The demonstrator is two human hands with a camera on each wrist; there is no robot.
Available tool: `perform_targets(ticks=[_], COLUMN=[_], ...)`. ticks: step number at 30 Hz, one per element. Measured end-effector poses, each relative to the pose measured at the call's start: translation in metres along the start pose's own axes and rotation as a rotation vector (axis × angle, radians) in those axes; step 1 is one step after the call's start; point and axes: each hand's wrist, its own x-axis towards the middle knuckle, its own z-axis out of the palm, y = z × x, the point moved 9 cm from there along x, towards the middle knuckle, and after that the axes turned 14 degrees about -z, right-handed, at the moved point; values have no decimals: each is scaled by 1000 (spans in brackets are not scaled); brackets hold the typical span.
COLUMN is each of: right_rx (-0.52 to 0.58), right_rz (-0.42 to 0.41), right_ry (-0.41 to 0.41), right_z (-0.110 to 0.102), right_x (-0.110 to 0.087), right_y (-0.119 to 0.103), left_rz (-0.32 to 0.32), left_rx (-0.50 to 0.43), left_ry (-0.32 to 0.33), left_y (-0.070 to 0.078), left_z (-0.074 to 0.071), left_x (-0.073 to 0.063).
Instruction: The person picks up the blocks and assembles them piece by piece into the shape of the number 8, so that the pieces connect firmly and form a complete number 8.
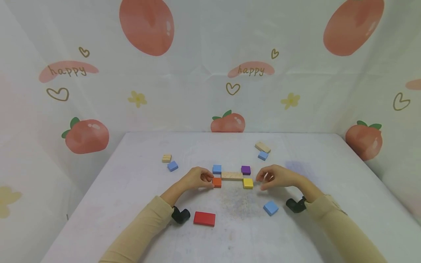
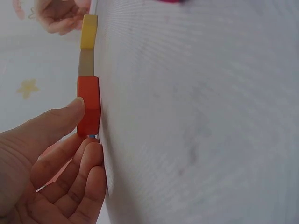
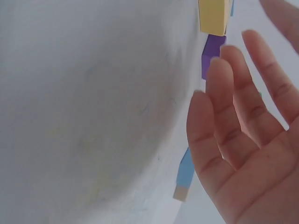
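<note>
The left hand [image 1: 198, 178] pinches the orange block [image 1: 216, 182] at its outer end in the head view, while the right hand [image 1: 277, 176] holds nothing, its fingers relaxed just beside the yellow block [image 1: 248, 183]. A wooden plank [image 1: 232, 176] lies on the desk [image 1: 148, 226] between the orange and yellow blocks, with a small blue block [image 1: 217, 169] and a purple block [image 1: 246, 170] near its far corners. Nearer the person are a flat red block [image 1: 204, 218] and a larger blue block [image 1: 271, 208]; other wooden and blue pieces lie farther off on both sides. In the left wrist view, the thumb presses against the orange block and the index fingertip is hidden behind it; the plank and yellow block line up beyond. In the right wrist view, the loosely extended fingers hang apart from one another, with the yellow and purple blocks close by.
</note>
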Motion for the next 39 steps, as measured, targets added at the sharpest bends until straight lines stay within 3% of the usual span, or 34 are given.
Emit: perform_targets(ticks=[7, 15, 30, 34, 36, 39], right_rx=[92, 187, 195, 185, 175, 161], right_rz=[23, -61, -82, -88, -98, -112], right_ry=[-59, -106, -231, -232, -229, -221], right_z=[9, 21, 35, 36, 36, 36], right_x=[-10, -19, -27, -29, -30, -31], right_y=[-2, -5, -17, -17, -17, -18], left_rz=[-16, -9, -3, 21, 68, 74], left_rx=[-5, -8, -7, -26, -24, -20], left_ry=[9, 2, 5, -8, -6, -6], left_y=[-1, -1, -1, -3, -7, -8], left_z=[0, 0, 1, 1, 3, 3], left_x=[0, 0, 1, 3, 7, 7])
